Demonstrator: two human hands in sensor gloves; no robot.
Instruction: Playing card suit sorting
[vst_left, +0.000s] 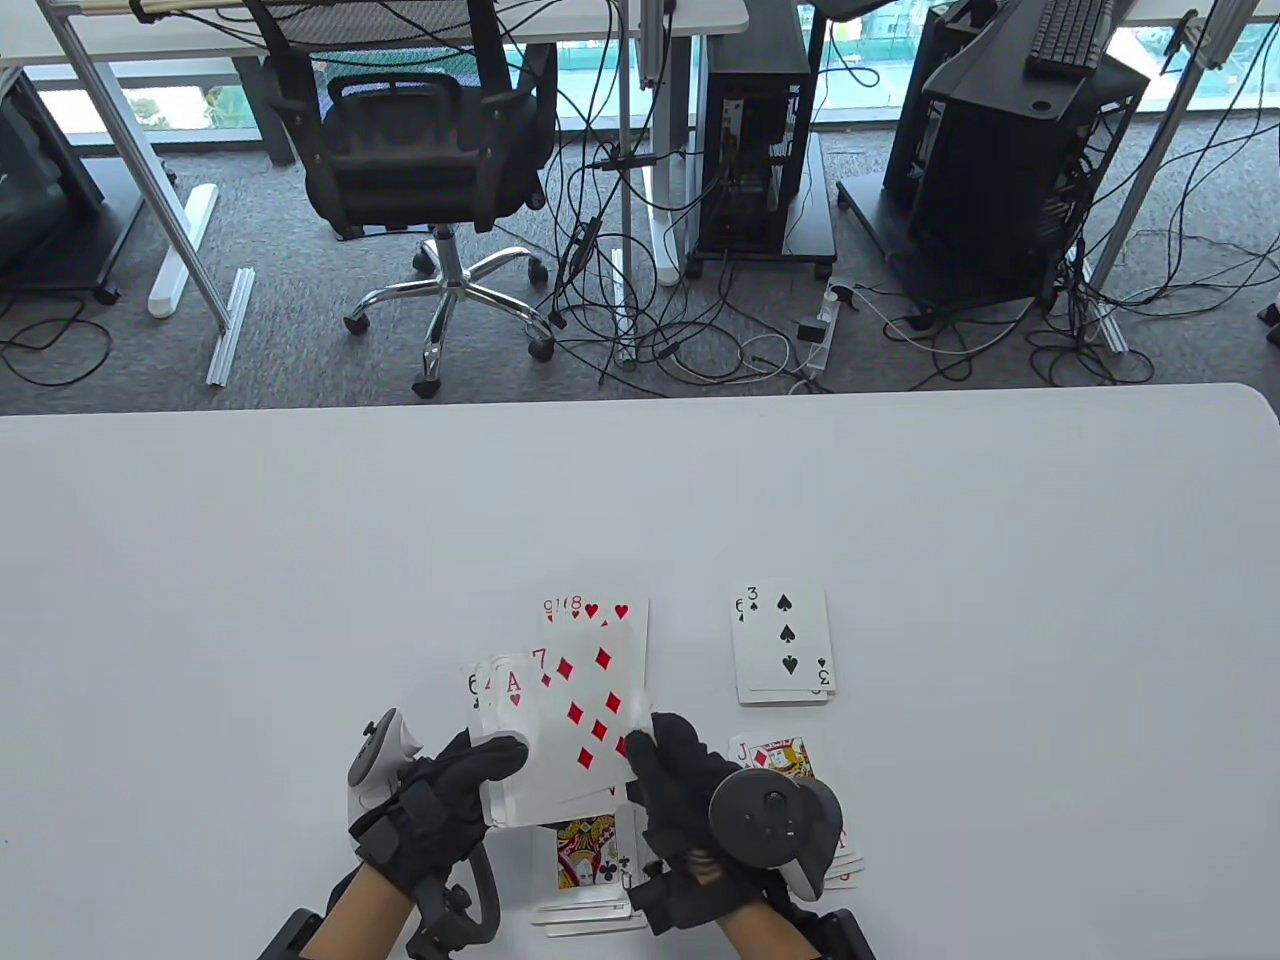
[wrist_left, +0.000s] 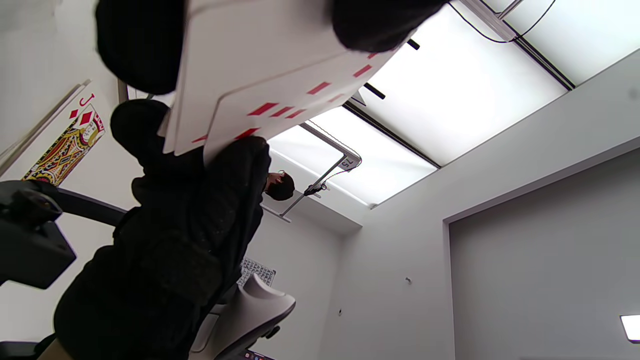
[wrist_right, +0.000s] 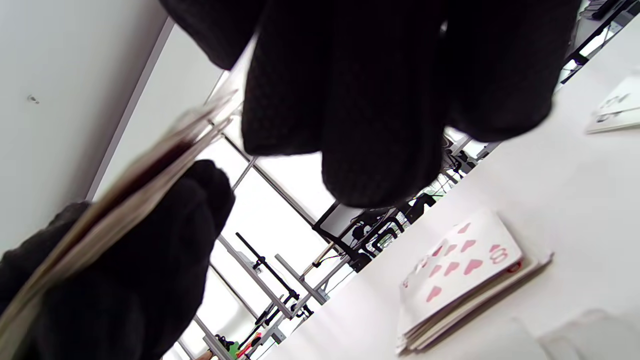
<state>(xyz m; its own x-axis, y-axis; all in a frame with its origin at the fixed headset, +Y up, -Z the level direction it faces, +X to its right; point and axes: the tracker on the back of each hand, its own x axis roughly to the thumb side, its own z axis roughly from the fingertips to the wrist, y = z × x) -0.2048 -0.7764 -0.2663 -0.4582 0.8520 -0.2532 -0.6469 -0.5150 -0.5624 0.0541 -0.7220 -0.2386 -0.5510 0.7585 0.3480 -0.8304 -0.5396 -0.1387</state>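
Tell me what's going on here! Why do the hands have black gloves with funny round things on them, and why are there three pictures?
Those are a person's hands in sensor gloves; the round things are trackers strapped on their backs. One camera looks down at the white table; two tiny wrist cameras look up past the fingers. The left hand holds a fan of cards, and the right hand pinches the seven of diamonds on top. Sorted piles lie on the table: hearts, spades, diamonds with a jack, and clubs near the wrists.
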